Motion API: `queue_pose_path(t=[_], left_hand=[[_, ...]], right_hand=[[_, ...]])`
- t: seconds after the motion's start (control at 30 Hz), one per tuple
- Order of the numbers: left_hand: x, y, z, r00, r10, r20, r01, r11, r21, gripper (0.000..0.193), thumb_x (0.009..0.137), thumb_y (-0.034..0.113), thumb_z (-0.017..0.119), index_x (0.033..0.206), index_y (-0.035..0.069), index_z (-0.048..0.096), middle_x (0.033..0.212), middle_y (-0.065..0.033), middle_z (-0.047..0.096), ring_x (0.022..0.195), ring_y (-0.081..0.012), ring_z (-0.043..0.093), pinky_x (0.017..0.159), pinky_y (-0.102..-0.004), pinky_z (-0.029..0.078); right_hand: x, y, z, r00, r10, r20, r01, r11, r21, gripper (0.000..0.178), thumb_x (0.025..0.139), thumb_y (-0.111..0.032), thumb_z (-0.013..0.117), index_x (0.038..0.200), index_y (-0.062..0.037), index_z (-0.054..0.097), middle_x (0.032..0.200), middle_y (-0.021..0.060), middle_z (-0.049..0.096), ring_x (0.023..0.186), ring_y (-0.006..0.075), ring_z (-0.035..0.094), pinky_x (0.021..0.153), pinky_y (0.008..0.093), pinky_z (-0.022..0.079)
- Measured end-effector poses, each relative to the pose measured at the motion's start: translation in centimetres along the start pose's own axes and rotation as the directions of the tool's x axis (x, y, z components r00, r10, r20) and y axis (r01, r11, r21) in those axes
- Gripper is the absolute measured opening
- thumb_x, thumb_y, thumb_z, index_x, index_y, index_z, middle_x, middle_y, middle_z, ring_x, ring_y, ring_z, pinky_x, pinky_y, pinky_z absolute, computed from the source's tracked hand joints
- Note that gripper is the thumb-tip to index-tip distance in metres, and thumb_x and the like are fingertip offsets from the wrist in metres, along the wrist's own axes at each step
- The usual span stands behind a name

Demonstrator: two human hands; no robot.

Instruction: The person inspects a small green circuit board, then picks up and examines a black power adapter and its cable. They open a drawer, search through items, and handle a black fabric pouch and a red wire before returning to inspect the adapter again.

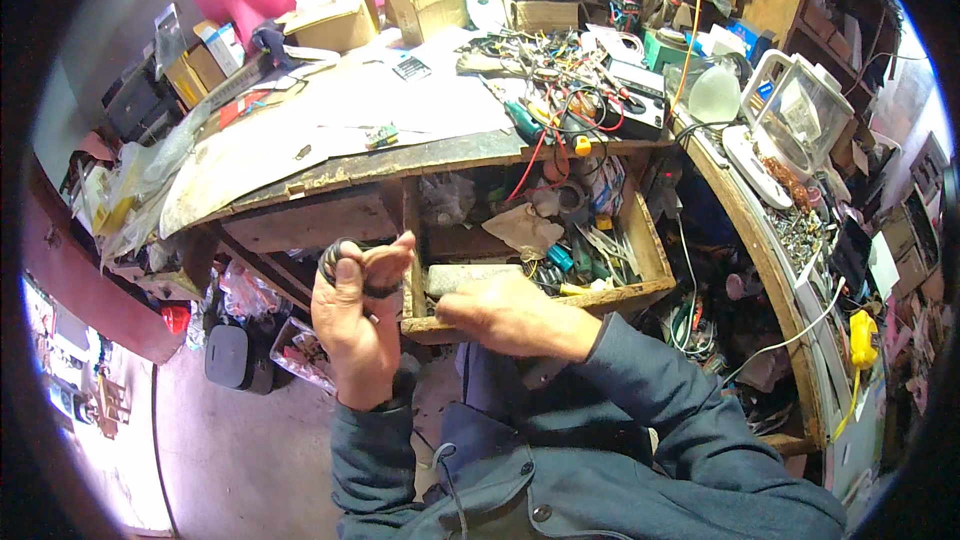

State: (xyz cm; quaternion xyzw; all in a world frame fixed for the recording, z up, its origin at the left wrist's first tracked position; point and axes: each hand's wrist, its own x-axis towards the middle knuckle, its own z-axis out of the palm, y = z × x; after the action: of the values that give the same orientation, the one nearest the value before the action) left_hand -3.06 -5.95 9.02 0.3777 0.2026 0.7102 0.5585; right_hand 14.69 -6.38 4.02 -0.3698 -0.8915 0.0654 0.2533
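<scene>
My left hand [355, 330] is raised in front of the desk, its thumb and fingers curled around a dark coil [331, 258] that looks like black cord. To its right, my right hand [515, 316] is closed above the front edge of the open wooden drawer [640, 292]. Its fingertips point toward my left hand, and whatever they grip is hidden. Just beyond the right hand, a pale block-shaped object [470, 276] lies in the drawer, among screwdrivers, pliers and bundled wires [610, 255].
A white sheet [330, 155] covers the desktop, with a small green circuit board [381, 136] near its front edge. Tangled test leads [560, 70] heap up at the back right. A cluttered side bench [790, 270] runs along my right. A black bin [232, 355] stands on the floor.
</scene>
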Motion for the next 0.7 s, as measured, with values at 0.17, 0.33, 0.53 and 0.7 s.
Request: queue_pose_path(t=[0.17, 0.33, 0.53, 0.7], left_hand=[[-0.9, -1.7, -3.9, 0.903, -0.199, 0.38, -0.212, 0.562, 0.799, 0.023, 0.108, 0.02, 0.051, 0.104, -0.001, 0.059, 0.08, -0.0066, 0.066, 0.07, -0.0142, 0.06, 0.062, -0.0302, 0.048], [-2.2, -1.8, -4.7, 0.707, -0.623, 0.336, 0.432, 0.756, 0.493, 0.03, 0.109, 0.03, 0.048, 0.108, 0.002, 0.06, 0.073, 0.0024, 0.052, 0.061, -0.0064, 0.043, 0.056, -0.0224, 0.035], [-2.2, -2.0, -6.2, 0.568, -0.719, 0.4, 0.698, 0.679, 0.23, 0.026, 0.107, 0.029, 0.051, 0.106, 0.003, 0.058, 0.069, 0.004, 0.046, 0.057, -0.0075, 0.038, 0.052, -0.0233, 0.03], [-2.2, -2.0, -4.8, 0.612, -0.703, 0.363, 0.703, 0.694, 0.159, 0.032, 0.108, 0.034, 0.05, 0.093, 0.006, 0.055, 0.063, 0.0049, 0.039, 0.052, -0.0074, 0.031, 0.05, -0.0247, 0.027]], right_hand=[[0.3, -1.6, -2.9, 0.989, -0.03, -0.145, 0.04, 0.997, 0.072, 0.015, 0.085, -0.017, 0.067, 0.094, -0.0088, 0.059, 0.08, 0.0121, 0.061, 0.076, 0.0354, 0.066, 0.062, 0.0452, 0.052], [0.0, 0.6, -4.2, 0.989, -0.058, -0.139, 0.087, 0.973, 0.212, 0.017, 0.088, -0.019, 0.074, 0.096, -0.008, 0.064, 0.08, 0.0098, 0.057, 0.072, 0.0316, 0.062, 0.062, 0.0401, 0.049], [-0.4, 0.9, -3.4, 0.976, 0.031, -0.217, 0.04, 0.949, 0.313, 0.014, 0.093, -0.016, 0.069, 0.105, -0.0106, 0.065, 0.084, 0.0101, 0.06, 0.077, 0.0326, 0.063, 0.066, 0.0406, 0.051], [-0.6, 0.5, -2.0, 0.987, -0.005, -0.164, 0.09, 0.85, 0.519, 0.026, 0.097, -0.018, 0.065, 0.119, -0.004, 0.062, 0.099, 0.0152, 0.064, 0.09, 0.0351, 0.064, 0.08, 0.04, 0.052]])
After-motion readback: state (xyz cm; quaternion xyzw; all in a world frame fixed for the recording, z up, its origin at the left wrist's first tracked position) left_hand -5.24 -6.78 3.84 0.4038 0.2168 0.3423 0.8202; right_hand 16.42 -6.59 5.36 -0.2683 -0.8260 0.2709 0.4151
